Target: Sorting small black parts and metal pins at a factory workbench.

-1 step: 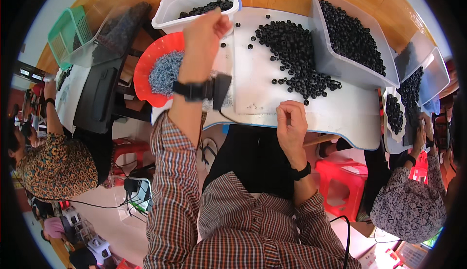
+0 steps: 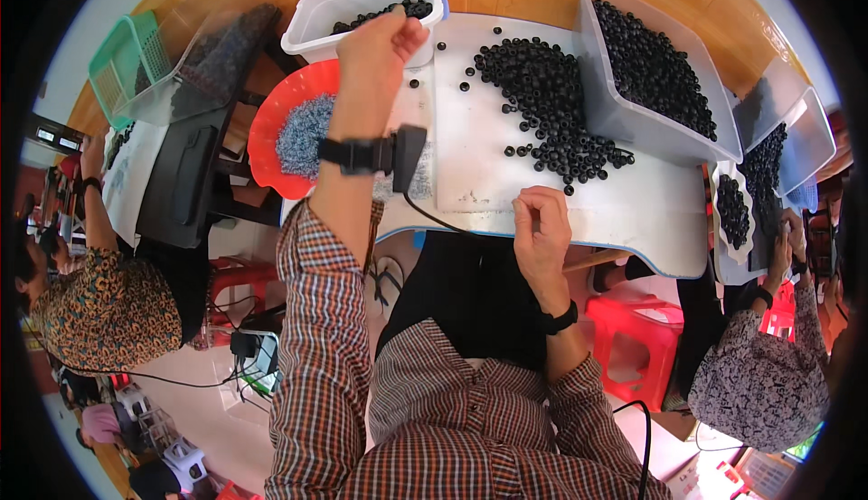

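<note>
My left hand (image 2: 380, 55) reaches over the near rim of a white tub (image 2: 312, 14) at the far side of the table. Its fingers are curled together above small black ring-shaped pieces (image 2: 411, 8) inside the tub; anything in them is hidden. At the table's front edge, my right hand (image 2: 542, 233) is closed with thumb and forefinger pinched, and I cannot make out what it holds. Just beyond it a pile of similar black pieces (image 2: 533, 80) spreads over the white tabletop (image 2: 461, 156). Left of my left forearm sits a red scalloped bowl (image 2: 264, 143) of small greyish-blue bits (image 2: 303, 134).
A large clear bin (image 2: 624, 107) full of black pieces stands at the right. Farther right, a person (image 2: 764, 373) works beside a white scalloped dish (image 2: 721, 174); another person (image 2: 108, 306) is at the left. A red stool (image 2: 637, 328) stands below. A cable (image 2: 434, 218) runs from my left wrist.
My left hand has shifted slightly away from me and to the left, over the white tub. My right hand stays in place.
</note>
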`<state>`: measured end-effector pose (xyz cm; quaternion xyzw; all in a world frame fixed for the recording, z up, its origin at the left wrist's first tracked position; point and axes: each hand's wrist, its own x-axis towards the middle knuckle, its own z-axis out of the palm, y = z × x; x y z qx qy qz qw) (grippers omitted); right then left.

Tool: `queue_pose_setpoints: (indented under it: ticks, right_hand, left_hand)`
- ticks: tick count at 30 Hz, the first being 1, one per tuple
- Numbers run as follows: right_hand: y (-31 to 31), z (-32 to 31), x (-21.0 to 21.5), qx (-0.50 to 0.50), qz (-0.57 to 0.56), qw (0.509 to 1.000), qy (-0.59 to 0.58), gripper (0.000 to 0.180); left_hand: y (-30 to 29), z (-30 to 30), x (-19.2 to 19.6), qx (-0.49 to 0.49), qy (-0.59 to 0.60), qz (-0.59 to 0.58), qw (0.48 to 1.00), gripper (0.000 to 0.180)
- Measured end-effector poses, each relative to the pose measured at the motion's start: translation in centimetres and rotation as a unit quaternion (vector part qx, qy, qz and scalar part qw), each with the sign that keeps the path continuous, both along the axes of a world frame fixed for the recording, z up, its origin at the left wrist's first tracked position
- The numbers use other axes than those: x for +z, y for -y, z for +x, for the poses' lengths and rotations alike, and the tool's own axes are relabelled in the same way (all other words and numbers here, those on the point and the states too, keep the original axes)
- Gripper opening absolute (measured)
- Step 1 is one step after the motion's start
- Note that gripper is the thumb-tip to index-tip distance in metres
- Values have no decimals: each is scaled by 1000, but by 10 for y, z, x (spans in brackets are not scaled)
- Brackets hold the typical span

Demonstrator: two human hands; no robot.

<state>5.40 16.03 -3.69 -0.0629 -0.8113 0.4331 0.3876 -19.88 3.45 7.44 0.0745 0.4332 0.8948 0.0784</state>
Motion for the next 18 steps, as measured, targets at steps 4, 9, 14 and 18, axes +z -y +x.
queue_pose_setpoints:
  ticks: [4,9,14,18]
  right_hand:
    - [-4,0,-4,-6,-7,1000,3,10]
    - [-9,3,-7,-14,21,1000,15,12]
    - [-4,3,-2,-8,-7,1000,28,13]
    - [10,-2,4,-26,49,998,19,14]
  left_hand:
    - [-9,-10,-1,38,33,-19,999,17]
    - [12,61,-17,-21,28,-155,987,22]
    - [56,129,-46,0,-21,-367,930,18]
    - [75,168,-72,51,22,-408,911,14]
